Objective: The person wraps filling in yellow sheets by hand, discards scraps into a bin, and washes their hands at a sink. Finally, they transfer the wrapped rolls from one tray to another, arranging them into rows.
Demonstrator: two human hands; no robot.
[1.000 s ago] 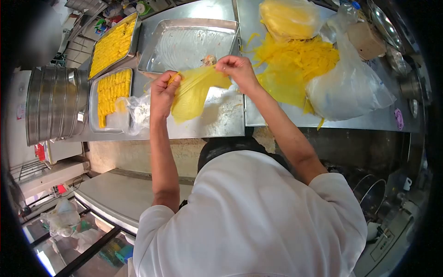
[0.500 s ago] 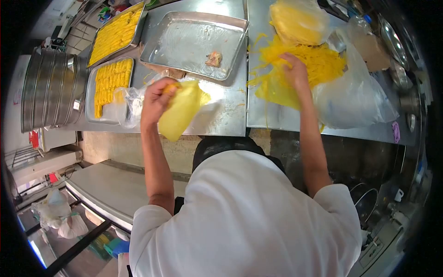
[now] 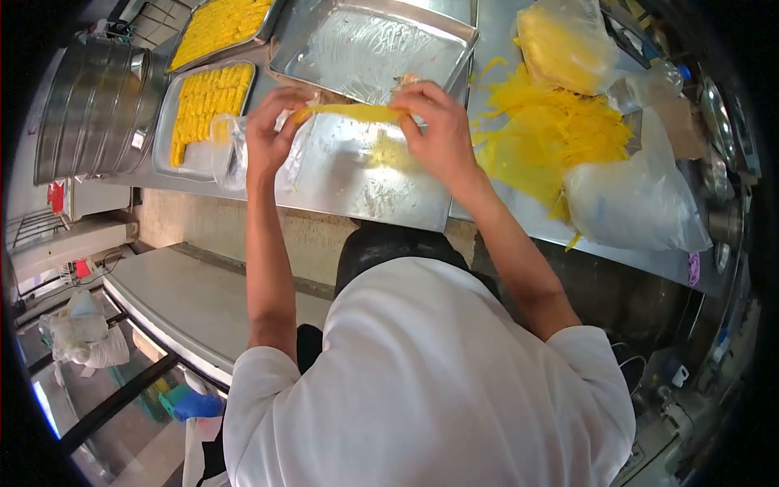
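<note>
A thin, flexible yellow sheet [image 3: 355, 112] stretches sideways between my hands, seen almost edge-on above the metal table. My left hand [image 3: 272, 126] pinches its left end between thumb and fingers. Its right end is in the grip of my right hand [image 3: 436, 134], fingers bent over it. Just beyond my hands lies a greasy metal tray [image 3: 349, 49], with a small pinkish lump of food [image 3: 406, 79] near its front edge, partly hidden by my right hand. Below the sheet, the tabletop [image 3: 333, 178] carries yellowish crumbs and wet smears.
On the right are a heap of yellow strips and sheets [image 3: 560, 122], a bag of yellow food [image 3: 564, 45] and a clear plastic bag [image 3: 629, 203]. Yellow rolls [image 3: 213, 93] fill trays at left, beside stacked round metal pans [image 3: 89, 114].
My right hand has left the yellow heap and moved left to grip the sheet. The sheet, hanging from my left hand before, is now stretched between both. The view has shifted slightly.
</note>
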